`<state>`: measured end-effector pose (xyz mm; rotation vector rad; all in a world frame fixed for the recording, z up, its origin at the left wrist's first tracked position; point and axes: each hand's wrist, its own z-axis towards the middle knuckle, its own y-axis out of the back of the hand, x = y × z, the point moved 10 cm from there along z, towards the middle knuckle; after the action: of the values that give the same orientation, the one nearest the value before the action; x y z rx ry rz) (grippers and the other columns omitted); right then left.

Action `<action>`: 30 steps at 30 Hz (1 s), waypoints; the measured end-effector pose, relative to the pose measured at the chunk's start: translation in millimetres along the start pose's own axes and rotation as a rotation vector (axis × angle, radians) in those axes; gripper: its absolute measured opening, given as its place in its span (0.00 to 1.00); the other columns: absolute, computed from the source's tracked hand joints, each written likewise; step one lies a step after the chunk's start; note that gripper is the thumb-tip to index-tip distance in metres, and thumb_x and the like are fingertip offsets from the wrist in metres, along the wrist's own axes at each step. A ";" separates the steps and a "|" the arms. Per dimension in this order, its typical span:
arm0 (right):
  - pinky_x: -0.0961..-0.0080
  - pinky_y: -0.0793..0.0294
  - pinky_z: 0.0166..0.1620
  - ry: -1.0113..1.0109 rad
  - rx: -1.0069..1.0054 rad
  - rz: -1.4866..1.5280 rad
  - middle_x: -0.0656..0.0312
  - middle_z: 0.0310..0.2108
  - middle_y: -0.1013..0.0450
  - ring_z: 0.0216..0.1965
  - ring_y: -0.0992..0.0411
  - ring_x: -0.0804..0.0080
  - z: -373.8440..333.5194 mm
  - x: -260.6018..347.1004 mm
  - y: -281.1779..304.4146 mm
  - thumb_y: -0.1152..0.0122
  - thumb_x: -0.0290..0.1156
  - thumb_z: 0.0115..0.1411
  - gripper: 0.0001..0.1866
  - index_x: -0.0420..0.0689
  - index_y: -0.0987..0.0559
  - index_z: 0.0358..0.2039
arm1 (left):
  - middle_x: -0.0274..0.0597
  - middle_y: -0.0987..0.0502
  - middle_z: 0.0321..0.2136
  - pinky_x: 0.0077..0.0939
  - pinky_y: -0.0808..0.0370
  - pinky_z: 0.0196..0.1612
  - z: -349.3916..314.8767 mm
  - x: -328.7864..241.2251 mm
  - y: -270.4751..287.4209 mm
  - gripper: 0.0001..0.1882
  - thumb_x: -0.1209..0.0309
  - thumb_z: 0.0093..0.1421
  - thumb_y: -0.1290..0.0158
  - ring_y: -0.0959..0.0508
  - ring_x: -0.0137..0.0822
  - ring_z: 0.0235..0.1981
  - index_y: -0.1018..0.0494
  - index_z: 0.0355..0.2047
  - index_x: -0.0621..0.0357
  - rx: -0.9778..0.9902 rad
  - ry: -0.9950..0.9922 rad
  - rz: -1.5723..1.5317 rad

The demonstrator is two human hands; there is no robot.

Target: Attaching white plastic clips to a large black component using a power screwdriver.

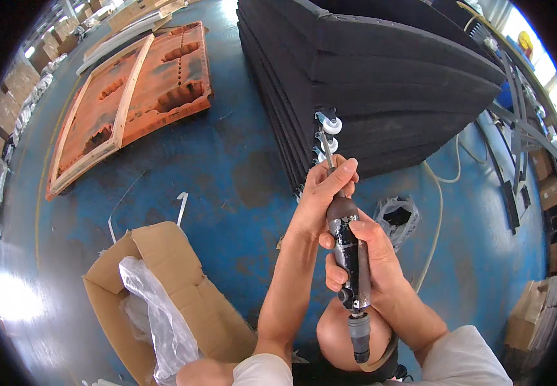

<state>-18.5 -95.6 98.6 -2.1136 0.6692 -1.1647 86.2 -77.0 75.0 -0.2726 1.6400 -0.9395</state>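
My right hand (381,257) is wrapped round the body of a black and silver pneumatic screwdriver (348,251), thumb along its side. Ahead of it, my left hand (320,193) closes about the tool's front end, by the long bit (327,147). The bit reaches up to a white caster wheel (331,123) at the near corner of a stack of black fabric-covered panels (381,83). More white casters line that corner below it, partly behind the bit and my left hand. Whether the tip sits in a screw is too small to tell.
An open cardboard box (214,315) with clear plastic film stands at the lower left. An orange panel with a wooden frame (143,96) lies at the far left. A plastic bag (397,219) and a pale hose (439,219) are on the blue floor to the right.
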 end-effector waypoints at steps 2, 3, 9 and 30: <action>0.66 0.29 0.19 0.007 -0.004 -0.023 0.57 0.31 0.30 0.14 0.30 0.66 1.0 -0.5 0.8 0.48 0.37 0.61 0.17 0.45 0.35 0.48 | 0.29 0.35 0.17 0.17 0.41 0.20 1.4 1.3 1.4 0.19 0.54 0.59 0.39 0.37 0.21 0.18 0.29 0.29 0.56 0.001 -0.009 -0.004; 0.66 0.29 0.19 0.012 -0.007 -0.046 0.57 0.31 0.30 0.14 0.30 0.65 1.6 -0.5 0.9 0.48 0.37 0.61 0.17 0.45 0.35 0.48 | 0.29 0.35 0.17 0.16 0.41 0.20 1.8 1.7 2.9 0.19 0.54 0.59 0.39 0.36 0.20 0.18 0.29 0.28 0.56 -0.009 -0.017 -0.008; 0.67 0.30 0.18 0.027 -0.031 -0.055 0.57 0.31 0.29 0.14 0.30 0.66 5.8 5.2 -1.2 0.50 0.35 0.62 0.17 0.46 0.36 0.51 | 0.29 0.35 0.17 0.15 0.40 0.21 7.3 1.2 3.3 0.18 0.55 0.59 0.39 0.36 0.20 0.17 0.29 0.26 0.55 -0.021 -0.020 -0.055; 0.66 0.29 0.19 0.105 -0.073 -0.126 0.57 0.31 0.29 0.15 0.30 0.67 14.5 11.8 -6.9 0.52 0.35 0.64 0.17 0.46 0.35 0.53 | 0.28 0.32 0.19 0.17 0.42 0.23 11.5 -13.4 14.1 0.19 0.52 0.59 0.39 0.36 0.20 0.19 0.29 0.24 0.53 -0.095 -0.070 0.023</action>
<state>0.7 -95.0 104.1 -2.1942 0.6415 -1.3466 104.9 -64.3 74.7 -0.3470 1.6224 -0.8274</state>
